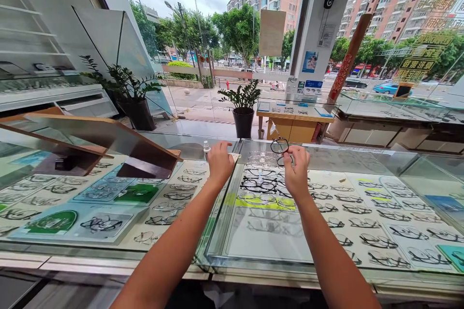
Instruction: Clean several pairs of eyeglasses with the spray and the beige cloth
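Observation:
My right hand is raised above the glass display case, its fingers pinching a pair of dark round-rimmed eyeglasses. One lens stands above the fingertips, and the other is partly behind them. A small tag-like pale piece shows just above the frame. My left hand is over the case's far side with fingers apart. Close beside it on the left is a small white spray bottle, partly covered by the hand. Something small and pale shows near its thumb; what it is I cannot tell.
Rows of eyeglasses lie under the glass, with more at right. Wood-backed mirrors stand on the counter at left. Beyond are potted plants, a wooden display table and the shop window.

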`<state>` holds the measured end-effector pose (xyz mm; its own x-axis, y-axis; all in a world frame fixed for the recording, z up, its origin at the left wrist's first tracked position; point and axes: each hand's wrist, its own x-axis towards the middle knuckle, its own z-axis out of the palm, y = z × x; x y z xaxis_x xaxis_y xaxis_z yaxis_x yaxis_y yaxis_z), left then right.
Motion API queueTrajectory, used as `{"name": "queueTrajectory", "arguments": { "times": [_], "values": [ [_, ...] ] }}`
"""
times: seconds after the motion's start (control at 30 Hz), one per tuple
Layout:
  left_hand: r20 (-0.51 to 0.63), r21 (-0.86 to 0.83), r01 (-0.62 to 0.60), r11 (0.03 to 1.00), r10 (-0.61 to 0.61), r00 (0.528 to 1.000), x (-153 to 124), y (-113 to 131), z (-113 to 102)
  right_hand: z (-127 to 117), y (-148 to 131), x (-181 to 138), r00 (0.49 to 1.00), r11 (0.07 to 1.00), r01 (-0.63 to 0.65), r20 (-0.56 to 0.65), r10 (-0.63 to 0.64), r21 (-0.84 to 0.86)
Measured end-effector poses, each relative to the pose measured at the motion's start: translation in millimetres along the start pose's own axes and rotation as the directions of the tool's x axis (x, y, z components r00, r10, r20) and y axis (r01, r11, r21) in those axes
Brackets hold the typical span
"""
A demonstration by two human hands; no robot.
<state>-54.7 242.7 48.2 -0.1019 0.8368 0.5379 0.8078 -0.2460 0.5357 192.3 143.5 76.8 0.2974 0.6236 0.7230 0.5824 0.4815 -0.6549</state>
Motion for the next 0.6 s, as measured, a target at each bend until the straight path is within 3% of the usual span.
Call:
{"name": "queueTrajectory", "arguments": {
  "times": [0.07, 0.23, 0.4, 0.6],
  "values": [
    [0.07, 0.155, -0.092, 0.984, 0.082, 0.994, 0, 1, 2, -1, 2, 0, 1.0, 0.999, 0.023, 0.004, -0.023, -0.049],
    [0.301, 0.266, -0.014, 0.964, -0.07, 0.951, 6, -25, 17, 0, 5, -1, 0.999, 0.996, 0.034, 0.015, -0.033, -0.081],
    [0.334, 0.278, 0.112, 0.954, -0.205, 0.92, 12, -49, 27, 1, 4, -2, 0.998, 0.994, 0.049, 0.036, -0.046, -0.099],
    [0.292, 0.295, 0.183, 0.938, -0.271, 0.917, 16, -50, 35, 3, 2, -4, 0.997, 0.995, 0.05, 0.06, -0.044, -0.09]
  ]
}}
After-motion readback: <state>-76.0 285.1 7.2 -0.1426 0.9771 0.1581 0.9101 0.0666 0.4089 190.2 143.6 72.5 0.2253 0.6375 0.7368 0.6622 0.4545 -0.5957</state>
